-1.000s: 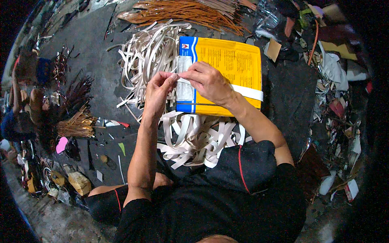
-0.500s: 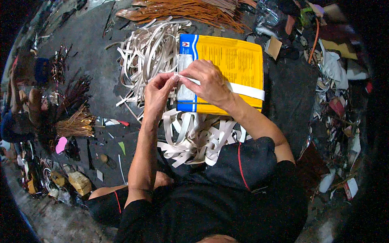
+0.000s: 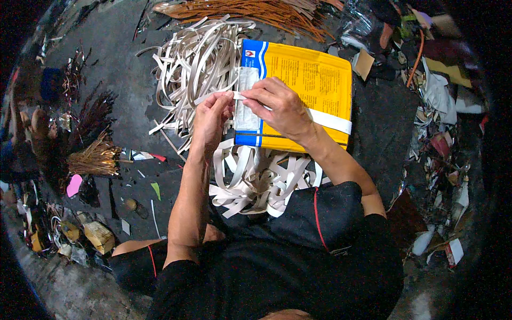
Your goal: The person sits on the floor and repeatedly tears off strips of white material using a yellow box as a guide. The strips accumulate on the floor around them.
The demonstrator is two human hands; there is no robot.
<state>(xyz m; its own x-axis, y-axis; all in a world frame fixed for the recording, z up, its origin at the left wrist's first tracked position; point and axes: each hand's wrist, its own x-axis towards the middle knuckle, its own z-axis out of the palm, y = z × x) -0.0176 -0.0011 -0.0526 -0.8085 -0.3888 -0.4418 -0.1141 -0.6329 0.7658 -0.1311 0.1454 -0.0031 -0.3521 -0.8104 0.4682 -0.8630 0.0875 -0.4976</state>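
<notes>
A short white stretch of flat strip (image 3: 239,96) runs between my two hands. My left hand (image 3: 212,118) pinches it between thumb and fingers, and my right hand (image 3: 281,108) pinches it close by on the right. Both hands are over the blue end of a yellow-and-blue rectangular container (image 3: 306,69). A white band (image 3: 330,121) crosses its yellow face and disappears beneath my right wrist; whether it joins the pinched strip is hidden. Beyond my left hand lies a tangled heap of off-white strips (image 3: 198,64). More looped strips (image 3: 261,184) hang between the container and my lap.
Brown strips (image 3: 256,15) lie at the far edge. Scraps and a white crumpled sheet (image 3: 440,93) litter the right side. Bundles of thin brown strips (image 3: 96,154), a pink scrap (image 3: 74,185) and a yellowish block (image 3: 99,237) are at left, near another person's dark, blurred limbs (image 3: 38,122).
Both hands have parted slightly, and more of the pinched strip shows between them. My right hand has shifted a little right. The whole view has also moved slightly.
</notes>
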